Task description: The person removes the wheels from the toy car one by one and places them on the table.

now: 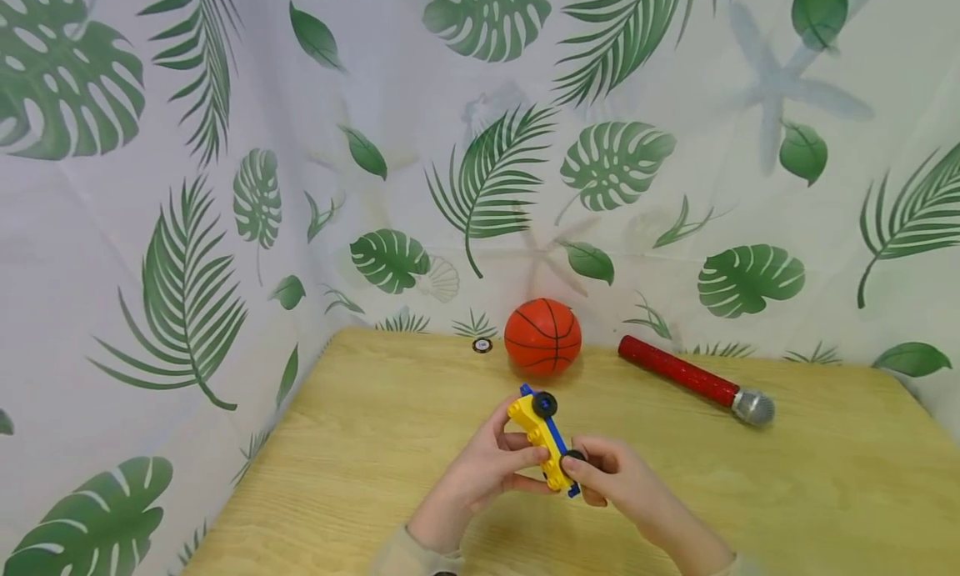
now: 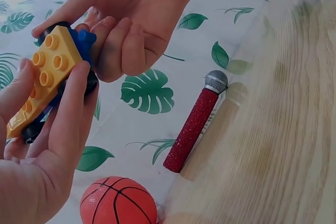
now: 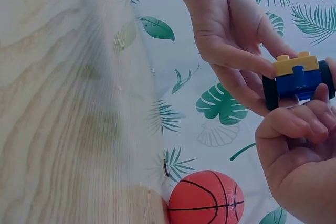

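Observation:
A toy car [image 1: 546,438] made of a yellow studded brick on a blue base with black wheels is held above the wooden table [image 1: 360,443] by both hands. My left hand [image 1: 487,468] grips its yellow side with thumb and fingers. My right hand [image 1: 615,476] pinches the near end by a black wheel. In the left wrist view the toy car [image 2: 47,77] shows its yellow studs between both hands. In the right wrist view the toy car [image 3: 296,77] shows its blue end and two wheels.
An orange toy basketball [image 1: 542,336] sits at the table's back edge, with a small black disc [image 1: 482,345] to its left. A red glitter microphone [image 1: 697,382] lies to the right. A leaf-print cloth [image 1: 225,184] hangs behind and at the left.

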A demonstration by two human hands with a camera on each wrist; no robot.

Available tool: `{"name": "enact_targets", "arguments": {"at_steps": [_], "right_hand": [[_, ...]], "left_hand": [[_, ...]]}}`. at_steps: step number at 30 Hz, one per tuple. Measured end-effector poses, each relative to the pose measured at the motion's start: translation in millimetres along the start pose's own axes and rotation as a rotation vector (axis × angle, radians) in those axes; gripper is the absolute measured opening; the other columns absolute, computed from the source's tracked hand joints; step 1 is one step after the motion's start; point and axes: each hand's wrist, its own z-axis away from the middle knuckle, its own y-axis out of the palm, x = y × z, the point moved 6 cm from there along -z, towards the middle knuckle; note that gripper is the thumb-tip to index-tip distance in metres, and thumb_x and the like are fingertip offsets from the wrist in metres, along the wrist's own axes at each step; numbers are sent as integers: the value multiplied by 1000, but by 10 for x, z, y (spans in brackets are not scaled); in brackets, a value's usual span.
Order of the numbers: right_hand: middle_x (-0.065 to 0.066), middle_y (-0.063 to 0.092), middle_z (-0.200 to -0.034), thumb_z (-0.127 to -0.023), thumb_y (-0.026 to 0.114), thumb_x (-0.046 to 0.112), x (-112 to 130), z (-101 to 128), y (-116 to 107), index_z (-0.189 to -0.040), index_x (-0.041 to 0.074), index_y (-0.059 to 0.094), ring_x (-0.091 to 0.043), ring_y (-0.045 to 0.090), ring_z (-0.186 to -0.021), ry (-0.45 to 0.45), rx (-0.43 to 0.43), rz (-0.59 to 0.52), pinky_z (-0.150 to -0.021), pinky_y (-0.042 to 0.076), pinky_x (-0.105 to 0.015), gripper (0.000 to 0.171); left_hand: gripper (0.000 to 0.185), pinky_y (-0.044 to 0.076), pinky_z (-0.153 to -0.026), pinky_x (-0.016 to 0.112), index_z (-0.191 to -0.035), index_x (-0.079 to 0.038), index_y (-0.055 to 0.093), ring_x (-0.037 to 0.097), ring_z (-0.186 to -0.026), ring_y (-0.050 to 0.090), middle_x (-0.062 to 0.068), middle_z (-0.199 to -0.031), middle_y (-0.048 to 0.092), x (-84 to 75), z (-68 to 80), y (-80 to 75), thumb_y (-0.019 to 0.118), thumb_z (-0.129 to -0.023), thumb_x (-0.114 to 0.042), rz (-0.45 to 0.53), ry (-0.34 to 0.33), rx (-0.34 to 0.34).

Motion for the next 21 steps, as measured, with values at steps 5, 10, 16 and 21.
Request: {"name": "enact_targets", "arguments": {"at_steps": [5,10,16,21], "right_hand": [[7,40,-66,-106,47,17,-3,4,-12,-85,2,45,-10,32,-53,-16,-6,-5,-49,26,-23,25],[6,38,-65,-105,47,14,5,40,-32,-86,-1,45,-12,30,-51,-42,-42,2,-47,25,-25,25],[4,38,-64,-105,48,15,3,77,-32,-88,-6,47,-13,34,-50,-44,-98,70,-44,28,-26,27],[4,40,-64,-104,51,16,22,112,-67,-86,-6,48,-11,37,-50,-29,-167,103,-45,31,-22,29]], "left_hand": [[73,61,-77,47,-152,-21,32,21,-96,70,6,-105,72,-7,4,22,68,-92,-4,19,25,-34],[75,61,-76,48,-153,-20,30,21,-96,71,7,-105,73,8,-20,57,69,-91,-4,20,31,-53],[72,61,-73,45,-152,-22,34,22,-94,71,11,-106,73,29,-21,65,66,-92,0,9,17,-94],[69,61,-74,45,-151,-23,36,22,-94,72,12,-106,73,24,-42,97,65,-93,0,8,20,-93]]}}
